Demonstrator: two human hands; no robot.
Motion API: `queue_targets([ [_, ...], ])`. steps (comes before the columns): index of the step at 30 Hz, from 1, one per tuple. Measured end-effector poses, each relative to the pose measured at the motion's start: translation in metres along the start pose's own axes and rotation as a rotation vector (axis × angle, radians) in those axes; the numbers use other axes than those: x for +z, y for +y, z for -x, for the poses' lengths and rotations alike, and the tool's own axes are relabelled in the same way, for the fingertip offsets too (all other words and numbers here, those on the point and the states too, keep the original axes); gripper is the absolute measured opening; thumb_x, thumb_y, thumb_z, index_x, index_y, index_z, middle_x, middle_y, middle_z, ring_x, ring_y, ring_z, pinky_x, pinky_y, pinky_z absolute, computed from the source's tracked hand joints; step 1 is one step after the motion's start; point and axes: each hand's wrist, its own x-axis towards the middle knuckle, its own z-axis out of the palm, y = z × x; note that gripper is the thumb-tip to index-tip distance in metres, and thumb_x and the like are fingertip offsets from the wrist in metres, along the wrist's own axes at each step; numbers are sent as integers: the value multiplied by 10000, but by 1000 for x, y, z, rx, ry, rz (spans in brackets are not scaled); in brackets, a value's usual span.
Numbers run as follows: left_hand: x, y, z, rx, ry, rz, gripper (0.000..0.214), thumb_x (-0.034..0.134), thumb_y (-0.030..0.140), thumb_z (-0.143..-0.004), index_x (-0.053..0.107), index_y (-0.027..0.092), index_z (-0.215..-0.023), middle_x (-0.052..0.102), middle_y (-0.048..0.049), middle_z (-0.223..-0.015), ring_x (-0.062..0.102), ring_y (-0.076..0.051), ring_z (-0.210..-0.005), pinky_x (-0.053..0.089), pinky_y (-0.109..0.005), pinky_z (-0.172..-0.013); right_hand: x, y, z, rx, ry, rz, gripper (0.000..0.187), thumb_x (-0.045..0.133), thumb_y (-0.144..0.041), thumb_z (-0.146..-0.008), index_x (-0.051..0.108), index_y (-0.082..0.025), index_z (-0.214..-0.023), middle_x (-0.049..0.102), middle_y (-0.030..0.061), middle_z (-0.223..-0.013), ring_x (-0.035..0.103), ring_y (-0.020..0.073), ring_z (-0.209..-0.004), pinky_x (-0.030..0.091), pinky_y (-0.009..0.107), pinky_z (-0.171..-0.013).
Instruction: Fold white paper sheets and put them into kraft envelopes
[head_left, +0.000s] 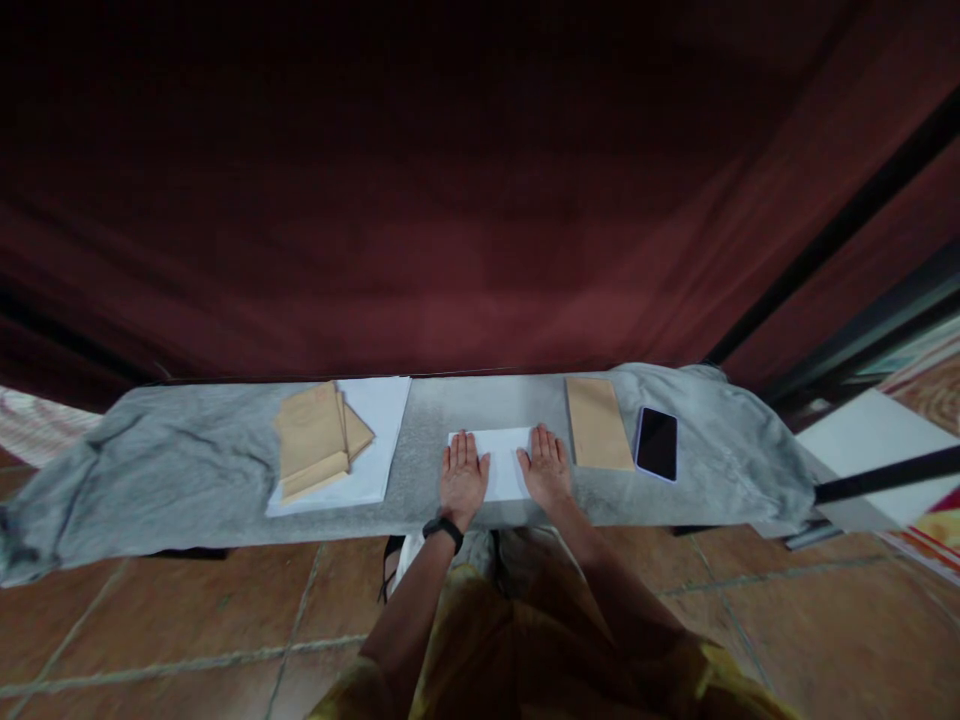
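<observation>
A white sheet of paper, which looks folded, lies on the grey cloth in front of me. My left hand rests flat on its left end, fingers stretched out and pointing away from me. On the right end my right hand lies palm down in the same way, fingers extended. Between the two hands the middle of the paper shows. Just right of my right hand is a brown envelope, lying flat.
At the left, several brown envelopes lie on a stack of white paper. A phone lies at the right. Grey cloth covers the narrow table. A dark red curtain hangs behind it.
</observation>
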Motion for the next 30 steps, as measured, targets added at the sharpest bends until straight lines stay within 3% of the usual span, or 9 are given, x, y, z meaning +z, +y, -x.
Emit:
queue_targets([
  [11, -9, -23, 21, -70, 139, 36, 638, 288, 415, -1060, 416, 11, -1537, 432, -253, -1578, 374, -348, -1509, 317, -575, -1225, 0, 2, 4, 27, 16, 31, 649, 301, -420, -1070, 355, -28, -1584, 332, 189, -1652, 350, 299, -1518, 198, 483, -1256],
  [15, -15, -5, 39, 21, 159, 51, 617, 284, 362, -1064, 342, 20, -1575, 368, -232, -1624, 310, -326, -1542, 299, -560, -1245, 1, 3, 5, 15, 33, 38, 644, 301, -422, -1067, 361, -45, -1585, 356, 185, -1643, 360, 308, -1511, 197, 496, -1254],
  [18, -15, 17, 57, 176, 99, 63, 600, 305, 356, -1066, 286, 109, -1614, 361, -149, -1650, 284, -269, -1557, 293, -520, -1263, -1, 5, 5, 19, 28, 21, 647, 315, -412, -1061, 354, -34, -1585, 357, 195, -1642, 331, 304, -1527, 205, 490, -1254],
  [22, -12, 30, 71, 231, 30, 30, 593, 329, 365, -1064, 310, 124, -1605, 378, -141, -1644, 312, -253, -1547, 289, -507, -1266, -7, 4, 6, 1, 68, -41, 625, 275, -354, -1060, 367, 0, -1568, 357, 219, -1635, 332, 303, -1527, 236, 503, -1248],
  [25, -11, 27, 73, 249, 9, 2, 593, 343, 359, -1056, 326, 119, -1598, 383, -145, -1641, 308, -262, -1548, 280, -516, -1266, -6, -6, 20, -106, 108, -129, 608, 240, -346, -1070, 376, -27, -1570, 361, 206, -1638, 338, 285, -1527, 285, 502, -1235],
  [30, -13, 19, 76, 341, -12, -52, 605, 370, 205, -1001, 326, 120, -1598, 360, -131, -1658, 254, -259, -1567, 249, -514, -1275, 2, -25, 68, -398, 87, -187, 554, 274, -361, -1092, 423, -106, -1560, 459, 160, -1594, 407, 247, -1496, 340, 481, -1223],
])
